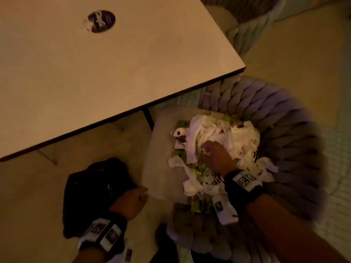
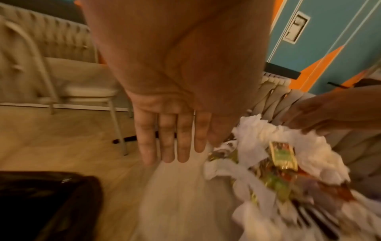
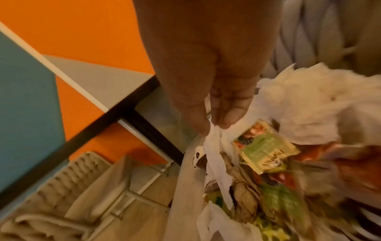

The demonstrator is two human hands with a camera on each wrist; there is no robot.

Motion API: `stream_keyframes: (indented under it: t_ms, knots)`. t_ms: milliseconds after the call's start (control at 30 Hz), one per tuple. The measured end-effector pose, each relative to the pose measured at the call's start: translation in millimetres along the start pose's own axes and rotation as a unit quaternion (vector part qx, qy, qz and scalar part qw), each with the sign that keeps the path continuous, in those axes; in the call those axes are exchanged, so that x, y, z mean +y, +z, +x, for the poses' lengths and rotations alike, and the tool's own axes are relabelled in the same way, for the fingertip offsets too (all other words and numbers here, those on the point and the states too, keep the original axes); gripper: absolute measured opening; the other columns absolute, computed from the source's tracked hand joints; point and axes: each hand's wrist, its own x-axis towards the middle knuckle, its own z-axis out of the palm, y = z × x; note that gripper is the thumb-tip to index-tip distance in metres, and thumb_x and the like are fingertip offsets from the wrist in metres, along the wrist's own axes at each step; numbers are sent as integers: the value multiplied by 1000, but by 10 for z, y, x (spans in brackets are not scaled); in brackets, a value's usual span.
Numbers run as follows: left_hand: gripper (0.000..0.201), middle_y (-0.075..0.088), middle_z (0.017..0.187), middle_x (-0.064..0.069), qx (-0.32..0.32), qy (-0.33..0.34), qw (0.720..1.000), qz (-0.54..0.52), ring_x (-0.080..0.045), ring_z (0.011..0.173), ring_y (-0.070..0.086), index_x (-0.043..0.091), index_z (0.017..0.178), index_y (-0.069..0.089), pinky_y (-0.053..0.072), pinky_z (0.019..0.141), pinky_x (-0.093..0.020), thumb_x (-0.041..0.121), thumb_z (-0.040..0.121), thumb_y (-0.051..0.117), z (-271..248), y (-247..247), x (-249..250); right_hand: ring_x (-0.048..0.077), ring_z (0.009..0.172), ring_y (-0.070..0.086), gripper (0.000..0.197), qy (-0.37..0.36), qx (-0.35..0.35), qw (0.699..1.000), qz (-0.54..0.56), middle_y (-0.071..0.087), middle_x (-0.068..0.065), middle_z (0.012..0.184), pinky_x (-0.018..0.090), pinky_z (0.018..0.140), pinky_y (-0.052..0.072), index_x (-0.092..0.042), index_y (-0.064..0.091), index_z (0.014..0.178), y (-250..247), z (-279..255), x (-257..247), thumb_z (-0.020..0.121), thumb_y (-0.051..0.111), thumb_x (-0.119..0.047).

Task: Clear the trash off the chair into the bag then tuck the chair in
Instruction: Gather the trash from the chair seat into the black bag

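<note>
A heap of trash [image 1: 218, 149], white crumpled napkins and green and red wrappers, lies on the seat of a woven chair [image 1: 281, 130]. My right hand [image 1: 212, 150] rests on top of the heap, its fingertips pinching a white napkin [image 3: 214, 135] beside a green tea packet [image 3: 266, 151]. My left hand [image 1: 133, 198] hovers at the seat's left edge with straight fingers [image 2: 171, 143], holding nothing. A black bag [image 1: 95, 185] sits on the floor left of the chair, just beyond my left hand, and shows as the black bag [image 2: 41, 203] in the left wrist view.
A pale table [image 1: 95, 73] stands to the upper left, its corner over the chair's front; a dark round sticker [image 1: 101, 20] is on it. A black table leg [image 1: 149, 118] drops near the seat. Another woven chair [image 1: 247, 31] is behind the table. Wooden floor lies around.
</note>
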Motion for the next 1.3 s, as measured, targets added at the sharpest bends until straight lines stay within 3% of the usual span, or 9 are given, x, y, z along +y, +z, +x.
stream_keyframes:
  t_ms: [267,467,667,767,933,1000,1100,1200,1300]
  knots:
    - [35,58,132,-11,42,45,998,-16,-27,119,55,16,128,53,43,97,-30,27,96,46,942,102,576,41,144,5,84,-13,10,963,-270,0,15,158,54,113,17,-35,16,146,239,1052,81,79,63,-51]
    - [40,54,136,-10,51,81,994,-50,-25,123,51,14,134,48,38,101,-29,20,94,50,1148,170,667,37,108,53,27,-88,86,946,-299,59,15,114,46,89,43,-10,60,110,297,1168,167,87,50,-19]
    - [101,15,154,10,88,177,947,-253,-13,141,25,50,139,6,38,108,-37,28,72,78,1194,180,796,29,85,61,21,-136,149,979,17,64,14,97,32,65,45,-9,54,104,106,665,-9,83,55,-5]
    - [124,7,158,9,119,204,938,-253,-6,142,17,52,138,-9,33,112,-31,35,60,86,1195,160,948,12,74,55,18,-125,72,981,129,66,5,90,20,61,39,-14,58,98,99,349,-245,82,64,-9]
    - [57,60,109,2,85,226,906,-348,11,91,61,26,128,40,46,76,-6,-14,88,46,1124,119,916,15,86,60,15,-132,-62,976,159,64,5,95,25,76,47,-12,67,94,323,139,-463,80,69,-17]
    - [42,60,112,-2,148,190,924,-297,16,95,57,19,121,52,41,82,-2,-8,89,49,1065,85,720,20,97,56,25,-128,-14,982,140,59,8,104,29,86,46,-14,66,101,341,227,-379,78,71,-22]
    - [22,61,111,-13,221,148,939,-217,-14,100,60,20,108,63,46,92,-27,20,90,50,1034,56,332,38,124,40,53,-64,84,993,-49,45,20,135,46,104,37,-17,49,130,253,503,-146,81,65,-27]
    - [8,57,101,-15,245,93,933,-246,-24,91,56,15,93,61,46,83,-37,22,90,59,952,-17,47,44,141,11,84,76,-14,963,-257,7,18,156,52,112,19,-31,16,147,161,753,106,80,65,-42]
    - [31,52,94,-14,226,59,937,-261,-24,80,54,26,77,50,43,64,-31,20,71,79,914,-33,-255,44,126,36,61,38,-23,936,-348,32,19,143,49,101,34,-24,39,137,185,820,257,82,61,-35]
